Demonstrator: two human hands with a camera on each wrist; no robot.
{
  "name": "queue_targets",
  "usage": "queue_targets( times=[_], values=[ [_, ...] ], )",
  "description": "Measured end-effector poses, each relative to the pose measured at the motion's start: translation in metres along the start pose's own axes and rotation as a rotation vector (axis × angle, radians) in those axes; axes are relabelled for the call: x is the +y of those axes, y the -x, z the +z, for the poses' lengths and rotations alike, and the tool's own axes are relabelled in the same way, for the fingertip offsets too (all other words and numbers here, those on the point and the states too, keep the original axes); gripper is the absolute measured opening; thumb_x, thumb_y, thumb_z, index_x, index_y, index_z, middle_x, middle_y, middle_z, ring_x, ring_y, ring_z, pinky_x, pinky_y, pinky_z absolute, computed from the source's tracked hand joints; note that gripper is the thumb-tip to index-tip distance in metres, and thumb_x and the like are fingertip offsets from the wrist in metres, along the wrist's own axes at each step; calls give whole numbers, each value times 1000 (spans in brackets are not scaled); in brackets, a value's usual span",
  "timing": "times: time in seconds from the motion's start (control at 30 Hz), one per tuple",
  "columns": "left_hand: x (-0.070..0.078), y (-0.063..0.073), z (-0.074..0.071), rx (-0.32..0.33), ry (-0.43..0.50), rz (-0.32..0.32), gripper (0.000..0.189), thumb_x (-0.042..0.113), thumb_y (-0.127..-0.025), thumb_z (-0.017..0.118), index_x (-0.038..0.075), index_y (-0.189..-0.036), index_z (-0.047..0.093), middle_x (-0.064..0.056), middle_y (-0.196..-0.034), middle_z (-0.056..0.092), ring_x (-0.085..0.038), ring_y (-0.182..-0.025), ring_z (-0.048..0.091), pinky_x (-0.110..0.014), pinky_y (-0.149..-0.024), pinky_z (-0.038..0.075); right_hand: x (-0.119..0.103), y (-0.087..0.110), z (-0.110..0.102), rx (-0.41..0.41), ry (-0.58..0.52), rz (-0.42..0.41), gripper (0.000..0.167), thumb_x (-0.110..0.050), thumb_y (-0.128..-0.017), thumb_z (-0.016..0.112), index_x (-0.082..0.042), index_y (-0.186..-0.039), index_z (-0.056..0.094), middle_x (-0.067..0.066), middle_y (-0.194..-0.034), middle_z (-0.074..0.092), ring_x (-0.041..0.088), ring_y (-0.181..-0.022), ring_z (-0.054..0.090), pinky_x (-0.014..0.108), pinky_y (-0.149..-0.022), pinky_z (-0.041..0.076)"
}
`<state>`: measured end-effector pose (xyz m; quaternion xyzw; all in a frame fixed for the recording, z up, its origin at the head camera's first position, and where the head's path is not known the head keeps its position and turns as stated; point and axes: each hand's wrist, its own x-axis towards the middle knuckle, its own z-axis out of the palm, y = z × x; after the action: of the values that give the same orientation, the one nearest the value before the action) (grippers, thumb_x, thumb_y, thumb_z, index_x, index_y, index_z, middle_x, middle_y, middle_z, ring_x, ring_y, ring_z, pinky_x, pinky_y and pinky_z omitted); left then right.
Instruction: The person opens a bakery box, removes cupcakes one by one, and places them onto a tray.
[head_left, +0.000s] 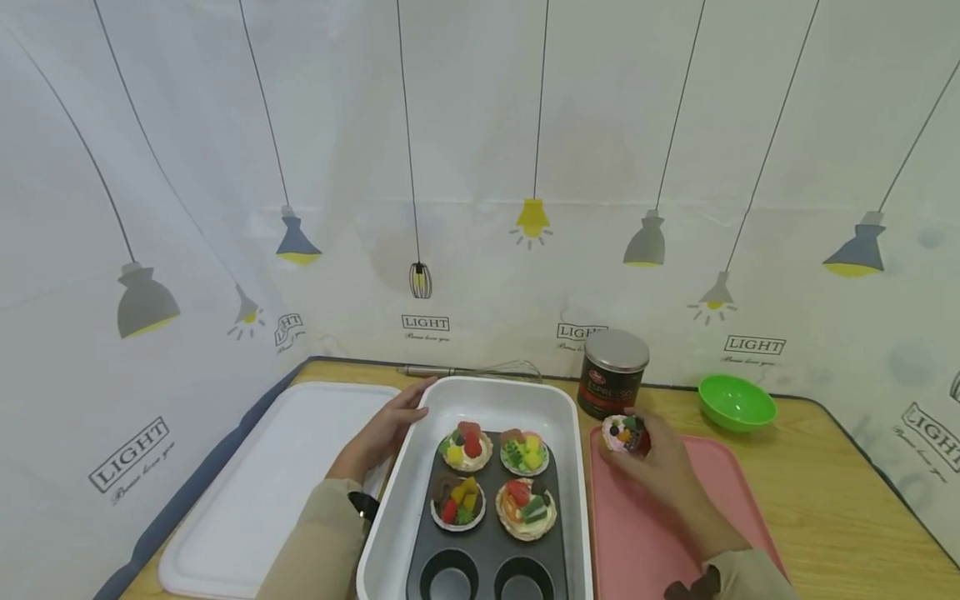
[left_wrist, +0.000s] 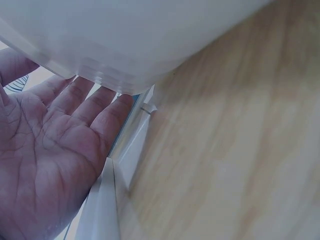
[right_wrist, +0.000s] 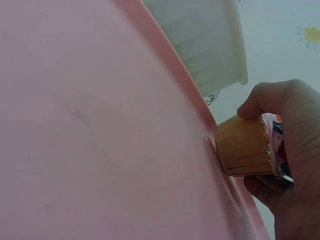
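My left hand point(head_left: 386, 429) holds the far left corner of a deep white tray point(head_left: 386, 521), thumb at the rim; the tray wall hides its fingertips in the left wrist view. Inside lies a dark muffin pan point(head_left: 487, 542). Several toy fruit cupcakes point(head_left: 527, 508) sit in its farther wells, and the two nearer wells visible are empty. Above the far left edge of a pink tray point(head_left: 637, 533), my right hand point(head_left: 663, 462) pinches another cupcake point(right_wrist: 242, 147) by its brown paper cup. It is tilted sideways in the right wrist view, its fruit topping partly hidden by the hand.
Behind the pink tray stands a dark espresso tin point(head_left: 611, 379) with a silver lid. A green bowl point(head_left: 737, 404) is at the back right. A whisk point(head_left: 480, 371) lies behind the white tray, and a flat white tray point(head_left: 262, 492) lies to its left.
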<state>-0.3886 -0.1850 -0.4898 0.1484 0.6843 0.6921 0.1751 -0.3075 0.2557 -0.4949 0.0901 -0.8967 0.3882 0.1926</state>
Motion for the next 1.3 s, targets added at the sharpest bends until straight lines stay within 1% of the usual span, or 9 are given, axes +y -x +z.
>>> queue_targets(
  times=[0.23, 0.33, 0.53, 0.77, 0.9, 1.0, 1.13, 1.2, 1.3],
  values=[
    [1, 2, 1, 1, 2, 17, 60, 18, -102, 50, 22, -159, 31, -7, -160, 36, -32, -136, 46, -44, -104, 47, 0, 0, 0, -18, 0, 18, 82, -40, -81, 84, 1, -143, 48, 27, -138, 53, 43, -124, 51, 61, -101, 42],
    [1, 2, 1, 4, -6, 14, 60, 18, -102, 50, 23, -159, 31, -7, -160, 35, -31, -137, 45, -44, -104, 47, 1, -1, 0, -35, 23, 11, 85, -42, -83, 82, 0, -147, 45, 28, -140, 51, 45, -126, 49, 64, -102, 40],
    [-1, 1, 2, 2, 0, 8, 62, 19, -102, 51, 23, -159, 29, -4, -162, 33, -32, -139, 44, -45, -103, 47, 2, -1, 0, -48, 70, 0, 90, -42, -84, 80, 0, -152, 38, 31, -135, 52, 47, -122, 52, 65, -98, 43],
    [1, 2, 2, 17, -7, 5, 62, 19, -101, 52, 23, -159, 30, -5, -161, 33, -31, -138, 45, -45, -104, 47, -2, -2, 2, -32, 42, -12, 88, -38, -84, 81, 2, -150, 39, 29, -132, 54, 45, -119, 54, 62, -98, 44],
    [2, 2, 1, 14, -12, 14, 60, 17, -102, 50, 23, -159, 31, -6, -160, 35, -31, -137, 45, -44, -103, 47, -4, -3, 3, -36, 7, -2, 89, -39, -84, 82, 1, -151, 38, 25, -132, 52, 40, -115, 56, 56, -93, 48],
    [2, 1, 1, 9, -3, 15, 60, 16, -102, 50, 22, -159, 31, -6, -160, 35, -31, -138, 44, -44, -104, 47, -5, -3, 2, -35, -20, 15, 89, -38, -83, 83, -1, -150, 39, 24, -133, 51, 36, -111, 56, 52, -90, 48],
    [1, 0, 1, 5, 3, 13, 61, 18, -102, 50, 21, -159, 29, -6, -162, 33, -32, -140, 42, -45, -104, 46, -7, -2, -1, -21, -33, -4, 82, -33, -82, 85, -3, -147, 44, 24, -132, 51, 37, -113, 53, 56, -94, 45],
    [1, 0, 1, 7, 3, 13, 62, 18, -102, 51, 21, -159, 29, -5, -162, 32, -32, -140, 42, -45, -105, 46, -8, -1, -1, -21, -32, -22, 79, -31, -83, 84, -4, -145, 45, 24, -133, 51, 39, -117, 51, 58, -96, 43],
    [0, 0, 1, 6, -1, 9, 62, 18, -102, 51, 21, -160, 28, -5, -162, 32, -32, -140, 42, -45, -105, 46, -9, 0, -1, -21, -22, -48, 77, -30, -83, 83, -3, -144, 45, 25, -135, 51, 41, -119, 52, 60, -97, 43]
  ],
)
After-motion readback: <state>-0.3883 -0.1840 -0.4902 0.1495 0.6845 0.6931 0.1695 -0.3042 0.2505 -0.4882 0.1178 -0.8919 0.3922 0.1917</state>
